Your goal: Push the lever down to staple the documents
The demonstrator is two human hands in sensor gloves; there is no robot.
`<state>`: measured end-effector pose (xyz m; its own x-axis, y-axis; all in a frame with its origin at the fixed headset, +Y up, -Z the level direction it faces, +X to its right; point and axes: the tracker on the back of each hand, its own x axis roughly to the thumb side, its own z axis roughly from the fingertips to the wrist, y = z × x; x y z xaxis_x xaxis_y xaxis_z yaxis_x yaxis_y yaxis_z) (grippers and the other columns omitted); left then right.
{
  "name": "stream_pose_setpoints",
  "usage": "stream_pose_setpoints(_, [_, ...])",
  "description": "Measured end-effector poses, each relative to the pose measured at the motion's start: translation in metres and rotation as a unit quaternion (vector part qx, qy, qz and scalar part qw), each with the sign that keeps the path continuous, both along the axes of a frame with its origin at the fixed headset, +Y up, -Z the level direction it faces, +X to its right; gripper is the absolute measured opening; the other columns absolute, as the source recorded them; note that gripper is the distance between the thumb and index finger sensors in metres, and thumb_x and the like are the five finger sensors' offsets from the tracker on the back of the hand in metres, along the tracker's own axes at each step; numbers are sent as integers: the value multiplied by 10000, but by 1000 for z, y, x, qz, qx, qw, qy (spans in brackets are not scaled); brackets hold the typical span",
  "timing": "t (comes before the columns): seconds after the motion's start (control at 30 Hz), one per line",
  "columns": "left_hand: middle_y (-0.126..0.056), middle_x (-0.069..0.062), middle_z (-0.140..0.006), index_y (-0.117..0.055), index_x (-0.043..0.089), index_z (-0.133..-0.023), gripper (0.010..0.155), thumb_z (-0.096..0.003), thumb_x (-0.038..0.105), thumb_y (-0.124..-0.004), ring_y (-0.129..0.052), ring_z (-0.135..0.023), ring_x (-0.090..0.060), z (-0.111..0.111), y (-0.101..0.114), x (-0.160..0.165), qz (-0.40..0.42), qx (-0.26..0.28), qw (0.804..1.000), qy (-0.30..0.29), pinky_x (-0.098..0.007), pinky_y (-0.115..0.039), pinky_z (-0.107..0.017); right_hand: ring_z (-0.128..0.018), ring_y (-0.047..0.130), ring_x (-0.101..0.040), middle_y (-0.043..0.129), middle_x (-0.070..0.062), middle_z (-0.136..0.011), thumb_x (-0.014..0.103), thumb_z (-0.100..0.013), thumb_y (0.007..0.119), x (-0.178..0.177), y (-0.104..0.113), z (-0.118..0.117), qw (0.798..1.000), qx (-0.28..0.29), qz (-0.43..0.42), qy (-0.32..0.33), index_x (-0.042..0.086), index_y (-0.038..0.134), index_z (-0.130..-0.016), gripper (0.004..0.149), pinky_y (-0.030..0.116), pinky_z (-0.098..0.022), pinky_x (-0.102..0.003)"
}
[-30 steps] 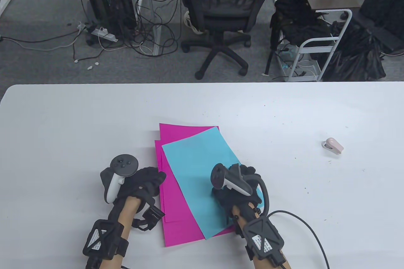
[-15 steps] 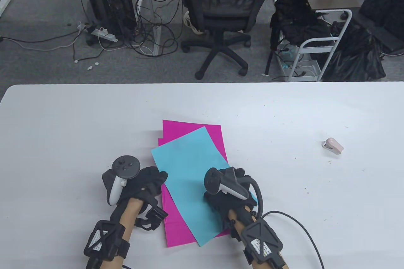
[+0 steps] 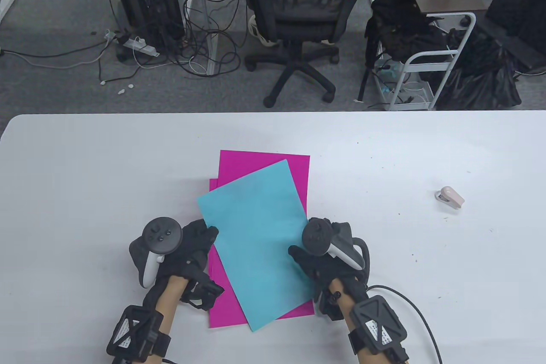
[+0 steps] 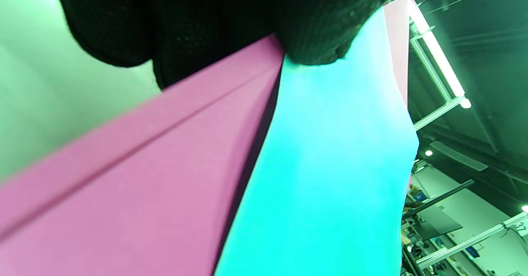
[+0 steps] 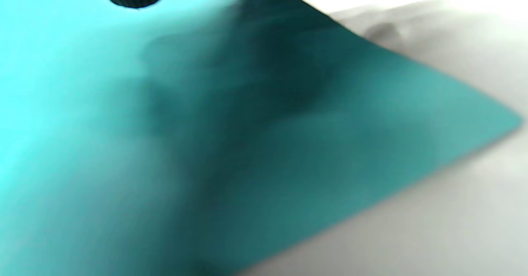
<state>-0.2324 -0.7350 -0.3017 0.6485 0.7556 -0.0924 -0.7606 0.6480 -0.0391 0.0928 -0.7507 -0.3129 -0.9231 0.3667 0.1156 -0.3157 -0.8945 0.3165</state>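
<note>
Black gloves: left hand (image 3: 187, 248) and right hand (image 3: 318, 259) sit nearest the person, one at each long side of the paper stack, placed to square the sheets from both flanks.
Left grip: in the left wrist view a gloved fingertip (image 4: 317, 36) presses on the blue sheet's edge where it meets the pink; fingers are spread on paper and clamp nothing.
Right grip: fingers lie at the blue sheet's right edge; the right wrist view is blurred and I cannot tell whether they pinch the edge or only rest on it.
Blue sheet: blue paper (image 3: 256, 240) lies on top, skewed against the sheets below, its near corner sticking out past their near edge, so it needs turning before stapling.
Pink sheets: pink papers (image 3: 264, 163) lie beneath, two layers slightly offset, flat on the bench (image 3: 85, 193).
Stapler: small pink stapler (image 3: 449, 197) rests well apart to the right on the bench, touched by neither hand, lever untouched.
Step judged: aligning documents; the press on the lever is not yet begun.
Beyond the bench: office chair (image 3: 303, 10) and a tangle of cables (image 3: 200, 48) on the floor.
</note>
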Motion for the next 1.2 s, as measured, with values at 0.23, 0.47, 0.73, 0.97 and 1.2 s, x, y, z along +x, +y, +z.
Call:
stream_pose_setpoints(0.23, [-957, -50, -772, -784, 154, -948, 410, -560, 281, -756, -991, -684, -305, 3, 10, -2, 19, 60, 998, -12, -641, -791, -568, -958, 467, -687, 347, -434, -1082, 528, -551, 575, 20, 13, -2, 992, 55, -106, -41, -126, 199, -1088, 926, 500, -663, -752])
stream_pose_setpoints(0.47, [-940, -48, -786, -770, 177, -948, 413, -548, 273, -732, -976, -693, -305, 11, 23, -2, 36, 112, 993, -22, -648, -782, -576, -948, 541, -665, 412, -419, -1074, 537, -540, 618, 34, 24, 0, 973, 71, -215, -45, -123, 201, -1085, 952, 547, -661, -734])
stream_pose_setpoints(0.73, [-926, -22, -816, -758, 217, -953, 410, -550, 288, -731, -961, -736, -294, 24, 44, 5, 54, 218, 973, -52, -651, -765, -607, -936, 623, -623, 497, -387, -1058, 486, -547, 659, 35, 42, 8, 929, 115, -351, -31, -111, 266, -1082, 893, 586, -661, -704])
stream_pose_setpoints(0.97, [-888, -10, -913, -740, 287, -964, 411, -554, 299, -712, -940, -830, -322, 38, 65, 0, 144, 282, 946, -71, -708, -771, -600, -903, 725, -578, 620, -334, -1029, 448, -548, 663, 31, 68, 21, 889, 176, -422, -4, -56, 419, -1080, 772, 638, -652, -683])
stream_pose_setpoints(1.2, [-880, -33, -948, -737, 286, -968, 413, -557, 284, -706, -934, -858, -349, 34, 55, -2, 226, 259, 936, -77, -728, -767, -606, -911, 698, -592, 595, -343, -1036, 476, -539, 637, 25, 68, 26, 897, 214, -387, 6, -64, 392, -1083, 805, 614, -655, -698])
